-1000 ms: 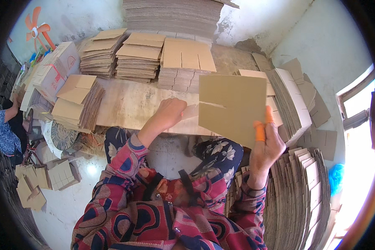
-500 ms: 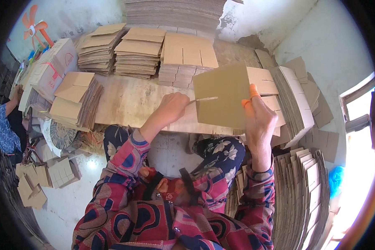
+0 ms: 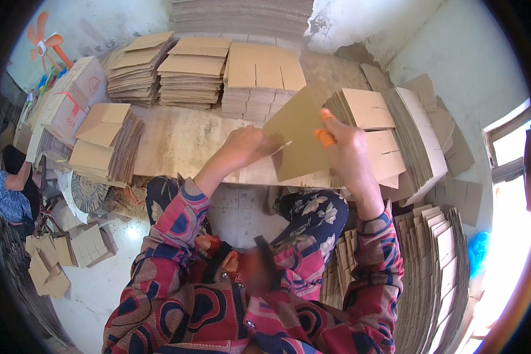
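Observation:
A brown cardboard sheet (image 3: 302, 133) is held up, tilted, above the wooden table, with a short pale slit at its left side. My right hand (image 3: 349, 150) grips its right edge; two of its digits wear orange covers. At the sheet's left edge, beside the slit, my left hand (image 3: 246, 146) is closed in a fist. Whatever it pinches there is hidden by its fingers. Right of the sheet lie slotted cardboard pieces (image 3: 369, 109) in stacks, the nearest close to my right hand.
Along the table's (image 3: 177, 138) far side stand several cardboard stacks (image 3: 193, 68). Another stack (image 3: 103, 138) and a white carton (image 3: 76, 97) are at the left. An orange fan (image 3: 44, 42) stands behind. Tall stacks (image 3: 425, 265) fill the lower right. Another person (image 3: 10, 186) sits far left.
The sheet has turned more edge-on, and its right edge has swung left together with my right hand. My left hand stays closed, slightly left of where it was.

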Demonstrator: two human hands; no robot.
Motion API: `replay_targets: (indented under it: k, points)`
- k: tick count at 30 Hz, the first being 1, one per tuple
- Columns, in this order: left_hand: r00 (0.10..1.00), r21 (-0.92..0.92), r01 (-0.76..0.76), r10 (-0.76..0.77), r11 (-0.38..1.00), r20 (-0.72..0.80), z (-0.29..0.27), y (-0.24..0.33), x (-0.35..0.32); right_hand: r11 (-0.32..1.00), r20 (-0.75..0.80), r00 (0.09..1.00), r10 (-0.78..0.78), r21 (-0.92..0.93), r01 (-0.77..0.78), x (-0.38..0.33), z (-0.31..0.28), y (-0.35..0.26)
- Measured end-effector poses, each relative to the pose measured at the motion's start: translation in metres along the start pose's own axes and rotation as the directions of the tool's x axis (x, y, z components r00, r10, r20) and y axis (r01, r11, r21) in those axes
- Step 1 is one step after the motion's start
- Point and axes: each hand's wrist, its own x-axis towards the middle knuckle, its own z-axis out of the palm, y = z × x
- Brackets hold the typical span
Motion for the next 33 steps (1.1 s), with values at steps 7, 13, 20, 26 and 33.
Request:
replay_targets:
  k: [7, 13, 20, 26, 33]
  points:
    - [0.992, -0.096, 0.127, -0.125, 0.987, 0.026, -0.026, 0.029, -0.001, 0.999, 0.264, 0.963, 0.047, 0.002, -0.049, -0.004, 0.025, 0.011]
    - [0.997, -0.022, 0.019, -0.021, 1.0, -0.07, -0.004, 0.003, -0.005, 0.985, 0.235, 0.969, -0.073, 0.172, 0.032, 0.004, 0.028, 0.014]
    - [0.999, -0.024, 0.021, -0.022, 0.999, -0.043, -0.009, 0.007, -0.001, 0.992, 0.308, 0.943, -0.128, 0.052, 0.118, 0.018, 0.031, 0.016]
    - [0.998, 0.0, -0.022, 0.022, 1.0, -0.055, -0.001, -0.004, 0.002, 0.999, 0.353, 0.935, -0.049, -0.001, 0.053, 0.011, 0.035, 0.004]
    - [0.997, 0.023, -0.027, 0.028, 0.999, -0.065, -0.003, -0.005, -0.001, 0.99, 0.396, 0.913, -0.1, 0.128, 0.053, 0.018, 0.025, 0.001]
